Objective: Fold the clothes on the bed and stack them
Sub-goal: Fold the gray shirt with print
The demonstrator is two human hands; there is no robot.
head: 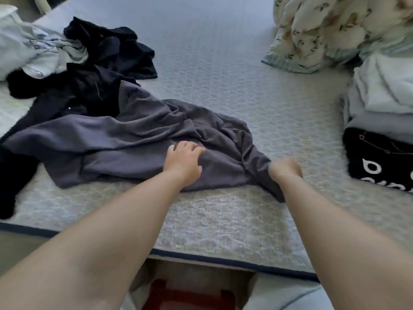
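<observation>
Crumpled grey fabric garment (125,139) pressed under left hand (183,163), fingers loosely spread.
Right hand (285,170) blurred at its right corner, grip unclear; bare quilted bed (223,74) beyond.

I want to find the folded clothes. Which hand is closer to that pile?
Right. The right hand grips the grey garment's corner, nearer the folded stack; the left hand rests mid-garment, farther away.

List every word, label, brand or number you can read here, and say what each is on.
No text reads clearly.
Black garment at the bottom of the folded stack on the right: white printed shapes, perhaps letters, cut off by the frame edge and unreadable.
Grey garment, dark clothes, floral bedding: no text visible.
</observation>
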